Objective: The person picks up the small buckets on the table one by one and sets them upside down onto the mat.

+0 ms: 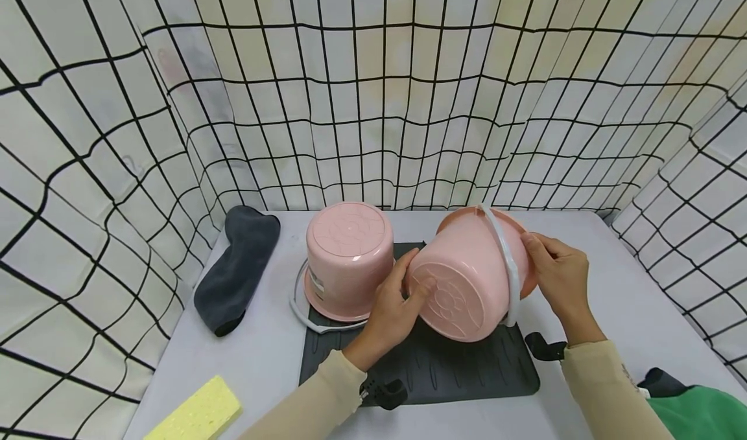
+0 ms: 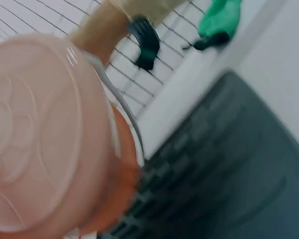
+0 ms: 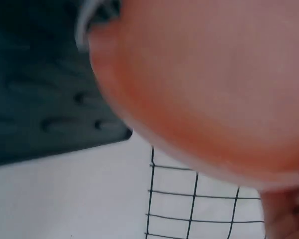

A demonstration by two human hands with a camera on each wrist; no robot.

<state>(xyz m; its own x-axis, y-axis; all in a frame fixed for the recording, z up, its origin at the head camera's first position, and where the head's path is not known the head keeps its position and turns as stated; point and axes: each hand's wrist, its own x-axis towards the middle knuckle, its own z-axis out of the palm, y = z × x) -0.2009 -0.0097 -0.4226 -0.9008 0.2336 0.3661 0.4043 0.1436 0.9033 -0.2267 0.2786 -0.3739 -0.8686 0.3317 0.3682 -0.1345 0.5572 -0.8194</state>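
Observation:
A pink bucket (image 1: pixel 461 275) is tilted on its side above the dark mat, its base toward me and its mouth facing away to the right. My left hand (image 1: pixel 392 304) holds it at the base, thumb on the patterned bottom and fingers along the left side. At the rim, my right hand (image 1: pixel 557 275) pinches the edge between thumb and fingers. The white handle (image 1: pixel 506 258) hangs across the bucket's side. In the right wrist view the bucket's inside (image 3: pixel 214 89) fills much of the picture. A second pink bucket (image 1: pixel 350 258) stands upside down to the left.
Under the buckets lies a dark ribbed mat (image 1: pixel 467 375) on a white table (image 1: pixel 274 362). A dark grey cloth item (image 1: pixel 239 265) and a yellow sponge (image 1: pixel 198 411) are at left, a green cloth item (image 1: pixel 697 411) at lower right. Black wire grid (image 1: pixel 397 116) walls the table.

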